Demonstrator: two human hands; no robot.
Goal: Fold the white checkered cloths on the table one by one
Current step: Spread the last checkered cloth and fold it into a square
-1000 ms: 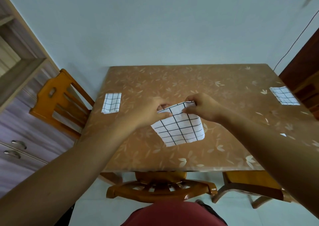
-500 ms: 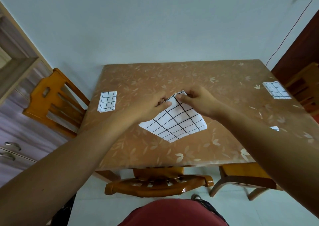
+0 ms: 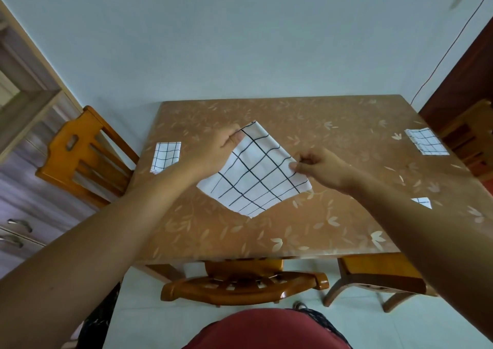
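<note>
Currently left hand (image 3: pixel 213 151) pinches the far corner of the open checkered cloth (image 3: pixel 256 172), right hand (image 3: pixel 322 170) pinches its right corner, cloth spread diamond-wise over the middle of the table (image 3: pixel 293 236), left folded cloth (image 3: pixel 166 156) and right folded cloth (image 3: pixel 426 142) near the side edges.

A white, black-gridded cloth (image 3: pixel 261 178) is seen at the left hand (image 3: pixel 210 154). Beneath it, a brown table (image 3: pixel 320 239) is leaf-patterned.

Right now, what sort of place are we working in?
Probably a home dining room: a dining table with a leaf-patterned cover, wooden chairs at its sides, and a cabinet with drawers on the left.
</note>
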